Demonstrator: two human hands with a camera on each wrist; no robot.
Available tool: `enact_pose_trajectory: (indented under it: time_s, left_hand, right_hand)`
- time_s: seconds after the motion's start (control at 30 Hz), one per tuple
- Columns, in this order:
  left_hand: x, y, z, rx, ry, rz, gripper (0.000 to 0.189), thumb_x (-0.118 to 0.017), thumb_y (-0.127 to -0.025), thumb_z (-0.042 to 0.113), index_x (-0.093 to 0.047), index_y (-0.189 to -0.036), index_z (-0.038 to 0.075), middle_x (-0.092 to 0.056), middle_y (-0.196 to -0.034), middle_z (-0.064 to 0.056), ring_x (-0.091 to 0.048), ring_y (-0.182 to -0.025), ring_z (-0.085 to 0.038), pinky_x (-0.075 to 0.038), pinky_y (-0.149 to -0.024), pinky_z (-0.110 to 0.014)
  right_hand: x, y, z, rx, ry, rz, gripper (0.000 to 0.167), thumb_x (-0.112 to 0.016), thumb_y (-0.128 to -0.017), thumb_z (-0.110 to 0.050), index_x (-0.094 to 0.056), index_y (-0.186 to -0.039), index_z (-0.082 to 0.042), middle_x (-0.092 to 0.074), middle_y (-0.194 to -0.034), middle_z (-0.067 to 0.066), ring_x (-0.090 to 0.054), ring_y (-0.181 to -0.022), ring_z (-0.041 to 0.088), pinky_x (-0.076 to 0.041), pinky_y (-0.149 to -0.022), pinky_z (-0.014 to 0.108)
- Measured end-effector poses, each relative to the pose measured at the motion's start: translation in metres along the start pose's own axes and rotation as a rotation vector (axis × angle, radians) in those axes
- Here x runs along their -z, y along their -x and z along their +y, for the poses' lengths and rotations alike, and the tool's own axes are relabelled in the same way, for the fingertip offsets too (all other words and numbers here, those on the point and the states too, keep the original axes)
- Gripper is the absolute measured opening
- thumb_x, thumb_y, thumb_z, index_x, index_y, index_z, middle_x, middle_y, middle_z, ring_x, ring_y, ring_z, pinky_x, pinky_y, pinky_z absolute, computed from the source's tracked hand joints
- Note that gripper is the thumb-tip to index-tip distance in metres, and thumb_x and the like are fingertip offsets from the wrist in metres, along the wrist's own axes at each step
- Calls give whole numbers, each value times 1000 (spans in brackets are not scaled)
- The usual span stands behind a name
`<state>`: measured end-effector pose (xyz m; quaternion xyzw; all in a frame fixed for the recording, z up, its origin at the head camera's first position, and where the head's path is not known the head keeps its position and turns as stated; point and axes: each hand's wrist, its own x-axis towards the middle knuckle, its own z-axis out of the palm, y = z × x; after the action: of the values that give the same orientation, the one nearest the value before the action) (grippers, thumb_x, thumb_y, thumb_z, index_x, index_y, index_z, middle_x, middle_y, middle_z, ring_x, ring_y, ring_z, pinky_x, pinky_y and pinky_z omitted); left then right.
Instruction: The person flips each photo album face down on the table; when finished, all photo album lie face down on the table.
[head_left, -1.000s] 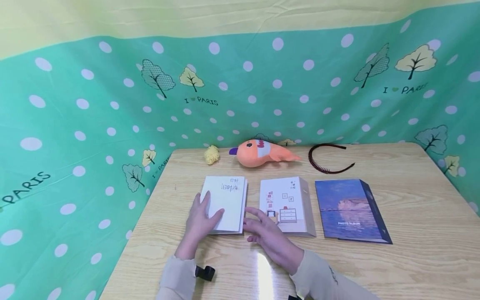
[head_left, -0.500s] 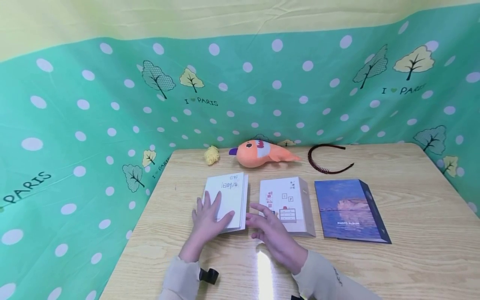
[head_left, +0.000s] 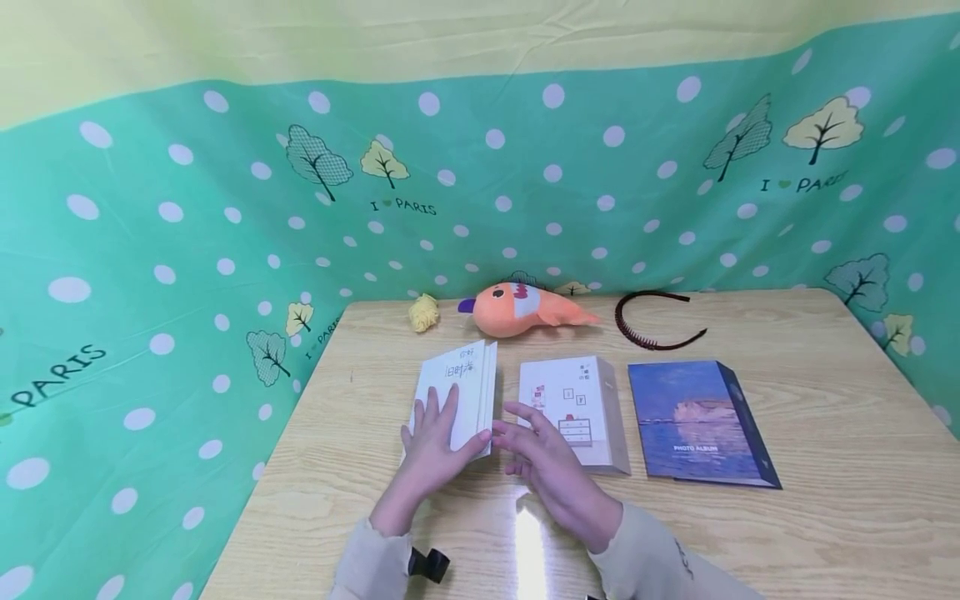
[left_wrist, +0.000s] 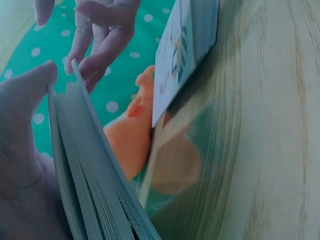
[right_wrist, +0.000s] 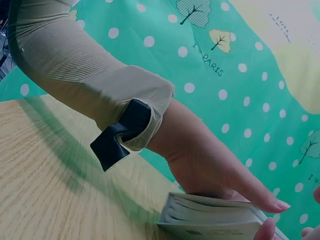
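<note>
A white photo album [head_left: 441, 373] with dark lettering stands tilted on the left half of the table, its right side raised. My left hand [head_left: 433, 454] rests on the front cover, fingers spread and thumb [head_left: 480, 437] at the raised edge. The left wrist view shows the thick stack of pages [left_wrist: 95, 170] between the covers. My right hand [head_left: 551, 462] is just to the right, fingers slightly bent, with fingertips [left_wrist: 92, 67] at the far cover's edge. Parts of the right hand are out of frame in the right wrist view.
Right of it lie a white album with a drawn dresser [head_left: 577, 392] and a blue photo album [head_left: 686, 417]. Along the back are a yellow crumpled ball [head_left: 423, 313], an orange plush bird [head_left: 517, 308] and a dark toothed headband [head_left: 637, 333]. A polka-dot curtain [head_left: 480, 183] hangs behind.
The white album's right side has risen from nearly flat to tilted. My left hand has slid right across the cover, its thumb reaching the edge. My right hand has shifted slightly right.
</note>
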<state>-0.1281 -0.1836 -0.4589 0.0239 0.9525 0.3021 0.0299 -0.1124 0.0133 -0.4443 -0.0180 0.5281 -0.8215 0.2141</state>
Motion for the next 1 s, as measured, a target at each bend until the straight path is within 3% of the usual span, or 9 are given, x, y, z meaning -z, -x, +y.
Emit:
enact_pose_trajectory:
  time_s: [0.3,0.6,1.0]
  left_hand:
    - [-3,1,5,4,73,-9,111,-64,-75,72,-9,-158,24,3,-160,-24,6,-143,-50,1,-104,-76]
    - [2,2,7,-2,136,-23,112,-67,-76,67,-10,-158,19,2,-159,-26,5,-142,-51,-1,-103,-77]
    - [10,1,4,-28,403,-55,104,-72,-81,47,-10,-158,16,2,-160,-26,1,-145,-45,-8,-109,-69]
  right_hand:
    - [-3,2,-7,20,-12,-7,62,-61,-90,-7,-35,-146,-5,-48,-141,20,-59,-105,21,-49,-83,33]
    - [-4,0,-7,23,-23,-30,59,-58,-93,-6,-33,-146,-5,-49,-140,20,-61,-99,19,-49,-82,32]
    - [-4,-8,5,2,-10,-84,56,-60,-93,-10,-38,-144,-4,-52,-138,18,-61,-109,21,-49,-84,33]
